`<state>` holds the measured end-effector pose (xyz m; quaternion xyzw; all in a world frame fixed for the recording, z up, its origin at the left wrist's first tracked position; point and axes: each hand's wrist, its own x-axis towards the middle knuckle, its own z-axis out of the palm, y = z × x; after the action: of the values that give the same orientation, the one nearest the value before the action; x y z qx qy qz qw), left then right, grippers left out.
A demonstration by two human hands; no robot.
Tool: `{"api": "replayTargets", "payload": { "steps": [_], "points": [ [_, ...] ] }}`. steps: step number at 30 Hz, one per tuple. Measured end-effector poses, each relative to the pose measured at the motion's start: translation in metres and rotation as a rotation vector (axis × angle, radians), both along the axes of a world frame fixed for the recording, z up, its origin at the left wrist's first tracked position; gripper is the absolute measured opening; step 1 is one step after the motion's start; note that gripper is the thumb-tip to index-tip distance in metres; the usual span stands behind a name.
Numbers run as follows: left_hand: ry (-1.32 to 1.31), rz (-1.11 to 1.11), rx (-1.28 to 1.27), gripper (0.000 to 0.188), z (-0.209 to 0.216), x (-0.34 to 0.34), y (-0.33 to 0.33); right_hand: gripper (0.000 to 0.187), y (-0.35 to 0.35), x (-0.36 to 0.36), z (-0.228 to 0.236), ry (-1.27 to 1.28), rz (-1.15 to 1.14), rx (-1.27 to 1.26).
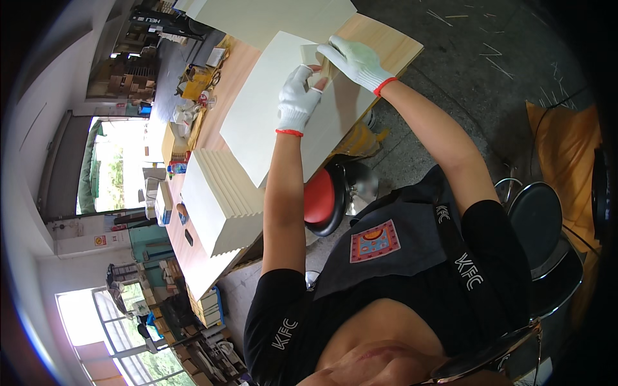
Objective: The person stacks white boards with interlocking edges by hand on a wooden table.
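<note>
Both my hands wear white knit gloves with red cuffs, and the left glove leaves the thumb and a fingertip bare. Over a large white board on the table, my left hand is closed on the near side of a small cream flat piece. My right hand curls its fingers over the same piece from the right. Its exact kind is unclear, since the fingers cover part of it. The white board lies flat beneath both hands.
A stack of cream panels stands left of the white board on the wood-grain table. Another pale board lies at the far end. Below the table edge is a red-and-black stool. Thin offcuts litter the floor.
</note>
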<state>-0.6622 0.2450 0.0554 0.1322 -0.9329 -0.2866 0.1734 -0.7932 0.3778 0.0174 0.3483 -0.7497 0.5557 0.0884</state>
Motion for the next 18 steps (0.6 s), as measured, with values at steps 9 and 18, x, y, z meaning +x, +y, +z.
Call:
{"api": "replayTargets", "payload": {
  "steps": [9, 18],
  "points": [
    [0.038, 0.053, 0.005, 0.023, 0.004, 0.002, 0.002, 0.052, 0.015, 0.006, 0.024, -0.193, 0.139, 0.199],
    [0.098, -0.097, -0.292, 0.024, 0.004, 0.001, 0.006, 0.048, 0.006, 0.001, 0.006, -0.134, 0.063, 0.033]
  ]
}}
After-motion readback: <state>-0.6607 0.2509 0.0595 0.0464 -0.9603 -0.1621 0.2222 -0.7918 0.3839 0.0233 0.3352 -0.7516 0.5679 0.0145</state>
